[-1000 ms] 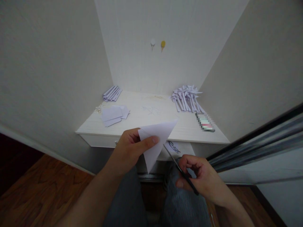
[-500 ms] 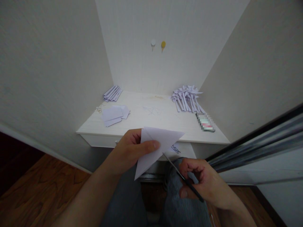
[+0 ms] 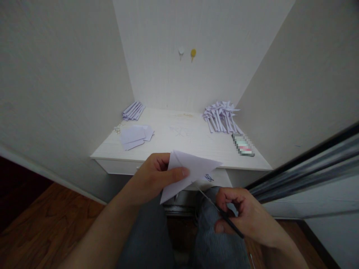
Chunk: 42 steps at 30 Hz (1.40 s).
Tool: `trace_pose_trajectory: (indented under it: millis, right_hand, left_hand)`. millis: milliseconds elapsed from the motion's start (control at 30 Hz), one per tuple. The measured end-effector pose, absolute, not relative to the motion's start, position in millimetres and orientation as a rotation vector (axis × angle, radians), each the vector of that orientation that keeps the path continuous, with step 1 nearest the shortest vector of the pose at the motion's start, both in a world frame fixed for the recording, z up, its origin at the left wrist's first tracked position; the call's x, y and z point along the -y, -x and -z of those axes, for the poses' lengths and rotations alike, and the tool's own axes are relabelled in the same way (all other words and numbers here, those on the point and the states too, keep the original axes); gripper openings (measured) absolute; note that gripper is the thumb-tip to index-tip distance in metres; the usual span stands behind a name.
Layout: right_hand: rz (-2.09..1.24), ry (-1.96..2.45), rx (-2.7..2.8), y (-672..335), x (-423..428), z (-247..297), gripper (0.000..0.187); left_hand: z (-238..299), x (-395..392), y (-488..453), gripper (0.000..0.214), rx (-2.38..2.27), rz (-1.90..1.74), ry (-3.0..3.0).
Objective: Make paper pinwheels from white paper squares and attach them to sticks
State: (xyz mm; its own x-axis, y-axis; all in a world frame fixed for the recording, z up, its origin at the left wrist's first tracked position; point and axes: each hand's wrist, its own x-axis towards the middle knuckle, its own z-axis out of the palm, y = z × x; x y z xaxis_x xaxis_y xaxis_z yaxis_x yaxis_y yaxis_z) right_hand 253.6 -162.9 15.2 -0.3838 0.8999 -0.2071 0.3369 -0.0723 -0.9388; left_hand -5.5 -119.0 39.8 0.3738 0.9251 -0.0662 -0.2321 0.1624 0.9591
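My left hand pinches a folded white paper triangle between thumb and fingers, held over my lap in front of the desk edge. My right hand grips a pair of scissors with dark handles. Their thin blades point up and left toward the paper's lower edge, stopping just short of it.
A small white desk fills the alcove between three walls. On it lie flat paper pieces at the left, a bundle of folded strips at the back left, a heap of folded paper shapes at the back right and a phone. Wooden floor lies below.
My left hand has turned the paper triangle from pointing downward to lying flatter with its tip to the right. My right hand with the scissors has drifted slightly down and right.
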Motion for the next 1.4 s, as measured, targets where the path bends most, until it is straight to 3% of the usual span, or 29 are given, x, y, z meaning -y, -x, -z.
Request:
trace_pose_trajectory:
  millis: [533, 900, 1233, 1400]
  right_hand:
    - [-1.146, 1.046, 1.058, -213.8, 123.3, -1.2, 0.026]
    - [-1.001, 1.057, 0.941, -212.8, 111.8, 12.4, 0.033]
    - [-1.035, 1.111, 0.994, -209.2, 111.3, 12.9, 0.035]
    - [-1.118, 1.067, 1.033, -205.5, 107.4, 11.7, 0.039]
  left_hand:
    - [-14.1, 115.8, -17.8, 0.028, -0.885, -0.937, -1.174]
    - [5.6, 114.2, -22.8, 0.049, -0.750, -1.027, -0.881]
    - [13.6, 115.5, -27.2, 0.036, -0.786, -1.037, -0.873]
    - [23.0, 114.6, -26.6, 0.040, -0.834, -1.065, -0.849]
